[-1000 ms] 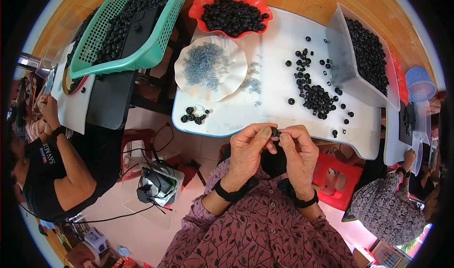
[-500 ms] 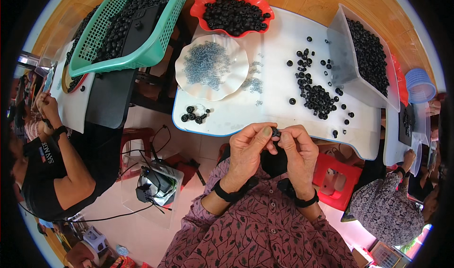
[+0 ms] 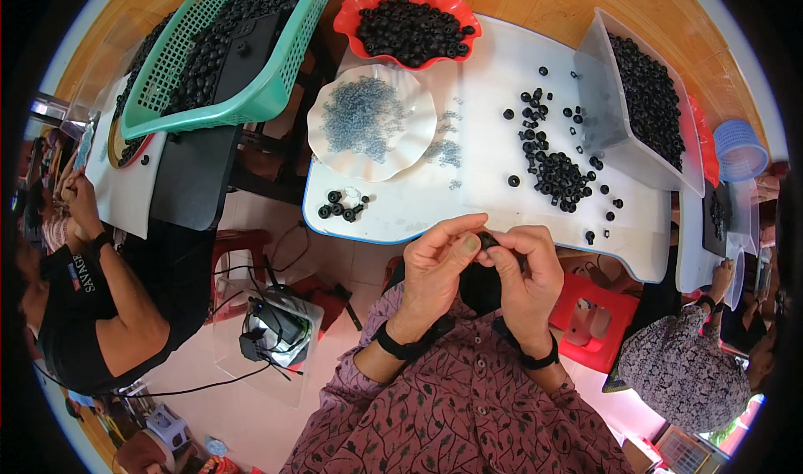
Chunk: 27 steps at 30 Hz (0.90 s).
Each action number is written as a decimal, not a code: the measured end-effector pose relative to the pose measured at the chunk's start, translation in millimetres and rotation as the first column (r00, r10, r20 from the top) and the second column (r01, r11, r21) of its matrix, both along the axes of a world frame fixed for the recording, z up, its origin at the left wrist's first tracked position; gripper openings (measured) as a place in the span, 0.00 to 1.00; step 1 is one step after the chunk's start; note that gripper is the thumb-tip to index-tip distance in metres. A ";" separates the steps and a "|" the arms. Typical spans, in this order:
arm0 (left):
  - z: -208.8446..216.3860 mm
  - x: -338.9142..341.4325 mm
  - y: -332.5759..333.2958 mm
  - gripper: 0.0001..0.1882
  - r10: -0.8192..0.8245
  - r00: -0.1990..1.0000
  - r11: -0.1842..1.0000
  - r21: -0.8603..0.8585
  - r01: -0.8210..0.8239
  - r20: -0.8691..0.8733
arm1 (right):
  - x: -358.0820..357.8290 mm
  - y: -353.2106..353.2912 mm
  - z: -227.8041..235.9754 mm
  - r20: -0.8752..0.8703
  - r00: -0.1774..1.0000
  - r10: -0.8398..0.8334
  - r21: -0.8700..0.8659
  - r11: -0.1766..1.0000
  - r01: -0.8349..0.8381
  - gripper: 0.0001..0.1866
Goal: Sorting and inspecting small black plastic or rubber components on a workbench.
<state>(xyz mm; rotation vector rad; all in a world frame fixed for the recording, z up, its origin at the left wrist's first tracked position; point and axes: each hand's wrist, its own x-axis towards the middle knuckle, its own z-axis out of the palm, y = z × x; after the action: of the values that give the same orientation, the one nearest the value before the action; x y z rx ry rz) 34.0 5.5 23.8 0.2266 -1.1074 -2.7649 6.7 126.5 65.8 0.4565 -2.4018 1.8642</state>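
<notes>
In front of my chest, just past the near edge of the white table [image 3: 401, 215], both hands meet around a small black round plastic part [image 3: 486, 240]. My left hand [image 3: 435, 273] pinches it between thumb and index finger. From the other side, the thumb and fingers of my right hand [image 3: 531, 277] close on the same part, and the fingertips cover much of it. A loose pile of small black parts [image 3: 562, 180] lies beyond my right hand. Several black round pieces [image 3: 341, 210] sit together near the table's front left corner.
A white scalloped plate [image 3: 406, 160] holds tiny bluish-grey springs [image 3: 364, 116]; more lie beside it. Behind stands a red bowl [image 3: 345, 24] of black parts. A clear bin [image 3: 604, 119] is at the right, a green basket [image 3: 251, 104] at the left. People sit on both sides.
My fingers have shifted around the black part, and the right thumb now lies closer to the left thumb. The part has turned or moved slightly. Nothing on the table has visibly moved.
</notes>
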 end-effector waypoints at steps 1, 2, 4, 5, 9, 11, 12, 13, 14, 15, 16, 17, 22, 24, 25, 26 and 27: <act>0.1 -0.2 -0.5 0.15 0.006 1.000 1.000 -0.001 -0.006 -0.014 | 1.1 -0.5 -0.3 -0.051 0.998 -0.024 0.048 0.999 0.026 0.08; -0.5 0.0 -0.8 0.15 0.006 1.000 1.000 -0.001 -0.006 -0.015 | 1.1 -0.2 -1.2 -0.052 0.998 -0.024 0.048 0.999 0.026 0.08; -1.4 0.5 -0.7 0.15 0.006 0.998 0.999 -0.046 -0.008 -0.056 | 0.8 1.0 -2.4 -0.158 0.987 -0.036 0.085 0.995 0.050 0.09; 0.1 0.3 -0.7 0.15 0.004 0.998 0.999 -0.045 -0.007 -0.058 | 0.7 1.6 -1.7 -0.160 0.986 -0.038 0.085 0.995 0.052 0.09; 4.1 1.5 -2.0 0.15 0.028 0.996 0.998 -0.051 -0.032 -0.086 | 0.6 2.5 -0.6 -0.121 0.992 -0.032 0.052 0.998 0.038 0.10; 4.4 1.6 -3.1 0.15 0.031 0.995 0.997 -0.061 -0.037 -0.090 | 0.4 2.6 0.1 -0.086 0.996 -0.023 0.031 0.999 0.025 0.09; 4.5 1.1 -3.3 0.14 0.025 0.994 0.997 -0.065 -0.032 -0.111 | 0.3 3.0 0.4 -0.052 0.999 -0.007 0.012 1.000 0.007 0.08; 4.3 0.6 -3.8 0.13 0.019 0.991 0.997 -0.069 -0.029 -0.132 | 0.0 3.4 0.6 -0.018 1.000 0.010 -0.008 1.000 -0.011 0.06; 3.0 0.4 -4.7 0.13 0.019 0.991 0.997 -0.069 -0.028 -0.132 | -0.8 4.2 1.4 -0.019 1.000 0.010 -0.008 1.000 -0.010 0.06; 0.7 0.2 -5.7 0.13 0.016 0.991 0.994 -0.103 -0.029 -0.129 | -1.8 5.6 3.1 -0.006 1.000 0.028 0.023 0.999 -0.028 0.04; -1.0 0.1 -6.1 0.12 0.013 0.992 0.990 -0.137 -0.030 -0.126 | -2.5 7.1 4.1 0.006 0.999 0.045 0.053 0.998 -0.046 0.03; -2.0 0.2 -5.9 0.12 0.012 0.992 0.990 -0.137 -0.029 -0.127 | -2.5 8.7 3.9 0.006 0.999 0.044 0.053 0.998 -0.044 0.03; -2.0 -0.4 -4.2 0.10 0.008 0.993 0.987 -0.159 -0.027 -0.120 | -3.8 11.9 5.3 0.188 0.976 0.109 0.054 0.991 -0.121 0.11; -3.3 -0.5 -4.4 0.10 0.005 0.993 0.982 -0.185 -0.027 -0.118 | -3.3 13.0 4.7 0.234 0.964 0.124 0.046 0.989 -0.138 0.12; -4.1 -0.4 -4.7 0.10 0.002 0.993 0.977 -0.212 -0.027 -0.116 | -3.1 13.2 4.1 0.280 0.950 0.140 0.037 0.987 -0.156 0.14; -3.8 -0.2 -4.9 0.10 0.003 0.993 0.977 -0.212 -0.028 -0.115 | -3.1 13.1 4.0 0.281 0.949 0.141 0.036 0.987 -0.157 0.14; -2.2 0.0 -4.9 0.10 -0.006 0.994 0.975 -0.222 -0.019 -0.112 | -2.8 12.9 4.9 0.296 0.944 0.142 0.061 0.984 -0.167 0.15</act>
<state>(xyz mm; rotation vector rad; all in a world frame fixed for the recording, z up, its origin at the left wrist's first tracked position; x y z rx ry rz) 34.0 0.6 21.6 0.0467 -1.3694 -2.5825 3.9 139.4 70.7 0.4133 -2.7161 2.0260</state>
